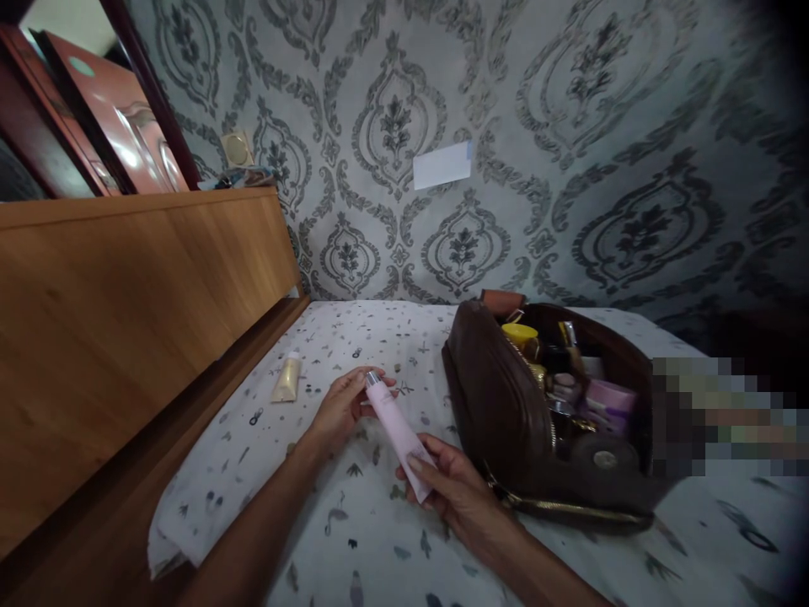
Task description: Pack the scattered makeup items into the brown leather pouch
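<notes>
A long pale pink squeeze tube with a silver cap lies tilted between my two hands, above the bed sheet. My left hand has its fingers closed around the cap end. At the flat, crimped end, my right hand pinches the tube with the thumb on top. A smaller cream-yellow tube with a white cap rests on the sheet to the left of my left hand. To the right of my right hand sits an open dark brown bag, its zip undone.
Inside the bag are a yellow-lidded jar, a pink and purple container and several other small items. The printed sheet covers the bed. A wooden bed board runs along the left, and a patterned wall stands behind.
</notes>
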`<state>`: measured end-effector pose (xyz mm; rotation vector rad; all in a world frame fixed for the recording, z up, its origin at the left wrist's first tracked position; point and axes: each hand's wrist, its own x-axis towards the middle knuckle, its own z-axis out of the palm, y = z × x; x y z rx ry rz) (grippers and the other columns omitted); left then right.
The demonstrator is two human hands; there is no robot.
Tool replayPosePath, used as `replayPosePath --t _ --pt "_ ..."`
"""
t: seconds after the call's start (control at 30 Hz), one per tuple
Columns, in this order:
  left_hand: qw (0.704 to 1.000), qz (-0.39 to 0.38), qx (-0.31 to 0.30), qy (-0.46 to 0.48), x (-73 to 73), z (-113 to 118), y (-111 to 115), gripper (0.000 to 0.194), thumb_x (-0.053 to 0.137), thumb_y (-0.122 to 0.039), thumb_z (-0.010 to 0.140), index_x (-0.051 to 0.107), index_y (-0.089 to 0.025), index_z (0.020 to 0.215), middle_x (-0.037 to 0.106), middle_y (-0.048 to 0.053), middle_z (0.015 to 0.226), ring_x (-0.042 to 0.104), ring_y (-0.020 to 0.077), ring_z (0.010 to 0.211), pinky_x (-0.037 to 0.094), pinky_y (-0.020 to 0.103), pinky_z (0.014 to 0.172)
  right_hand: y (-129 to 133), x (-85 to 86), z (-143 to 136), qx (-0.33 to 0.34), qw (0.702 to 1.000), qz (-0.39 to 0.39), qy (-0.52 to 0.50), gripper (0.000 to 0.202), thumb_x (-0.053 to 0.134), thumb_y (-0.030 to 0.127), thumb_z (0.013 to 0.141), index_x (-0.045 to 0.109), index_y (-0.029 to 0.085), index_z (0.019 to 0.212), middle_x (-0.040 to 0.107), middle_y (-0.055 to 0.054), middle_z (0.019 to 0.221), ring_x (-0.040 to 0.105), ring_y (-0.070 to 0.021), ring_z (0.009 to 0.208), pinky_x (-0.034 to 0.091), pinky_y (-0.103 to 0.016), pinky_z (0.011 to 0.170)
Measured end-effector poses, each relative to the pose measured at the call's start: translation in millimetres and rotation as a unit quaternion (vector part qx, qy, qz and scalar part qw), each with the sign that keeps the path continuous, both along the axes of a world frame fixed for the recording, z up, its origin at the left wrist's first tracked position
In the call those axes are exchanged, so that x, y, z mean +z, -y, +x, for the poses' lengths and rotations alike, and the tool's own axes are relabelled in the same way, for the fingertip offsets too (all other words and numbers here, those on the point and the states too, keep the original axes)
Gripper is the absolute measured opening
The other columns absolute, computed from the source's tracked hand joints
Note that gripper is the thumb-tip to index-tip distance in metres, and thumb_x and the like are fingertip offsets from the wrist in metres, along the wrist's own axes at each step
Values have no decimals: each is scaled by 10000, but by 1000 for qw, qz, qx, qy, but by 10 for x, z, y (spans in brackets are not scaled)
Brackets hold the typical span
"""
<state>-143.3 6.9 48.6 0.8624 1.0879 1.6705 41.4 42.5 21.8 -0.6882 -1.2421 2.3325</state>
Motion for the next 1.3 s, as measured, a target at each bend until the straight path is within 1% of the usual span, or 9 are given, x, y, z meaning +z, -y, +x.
replayPosePath --t 0.27,0.53,0.63,0.77,0.87,1.03,1.13,1.23,1.3 --pt "998 -8 47 -45 -15 -41 -7 452 736 -557 697 654 -148 872 690 72 829 632 190 806 473 248 649 21 -65 -15 -17 997 69 21 525 826 532 579 613 172 897 632 17 694 545 -98 517 350 -202 488" --pt "986 -27 77 -143 -102 -135 -34 550 633 -699 703 485 -172 657 420 -50 579 385 76 496 323 184 434 43 11 29 -25 985 155 77 545 784 583 588 543 209 902 602 42 669 550 -125 549 369 -216 493" --pt "989 -14 52 -137 -48 -163 5 564 486 -728 793 583 -174 845 415 -40 631 381 85 507 277 183 416 35 14 50 1 984 164 68 516 726 600 666 500 222 935 642 23 668 545 -127 557 340 -208 481" --pt "984 -6 -45 -172 108 -198 102 508 610 -587 793 629 -197 1117 478 -3 775 420 97 595 289 188 452 13 3 54 5 985 165 48 509 724 589 675 508 214 942 670 -13 748 568 -134 597 346 -206 487" --pt "976 -20 -60 -210 131 -225 117 438 645 -553 780 661 -168 988 493 -8 728 386 81 555 287 195 470 16 7 46 9 984 167 56 551 720 571 682 546 205 1056 648 -4 740 542 -122 570 313 -192 441" --pt "966 -71 15 -248 19 -233 54 572 540 -726 755 505 -169 627 414 -44 515 376 79 454 292 203 455 30 -11 35 18 981 176 83 615 702 573 693 539 194 1148 577 48 588 306 -46 382 205 -181 368" --pt "969 -75 9 -233 52 -243 81 601 436 -744 804 599 -168 763 468 -26 567 419 93 474 297 209 457 12 -62 35 21 980 180 77 611 696 576 704 538 191 1150 580 46 588 291 -42 377 211 -184 362" --pt "968 -61 -59 -235 149 -271 144 528 513 -649 830 633 -201 1082 529 -3 692 485 112 575 272 202 473 -10 -104 41 11 982 176 66 587 689 566 724 534 208 1163 611 29 640 385 -70 429 254 -183 378" --pt "964 -49 -99 -242 190 -286 169 502 582 -587 820 611 -207 1147 543 9 737 503 119 622 251 204 476 -14 -101 46 1 983 174 65 576 692 570 722 544 210 1146 611 24 642 428 -85 472 279 -180 400"
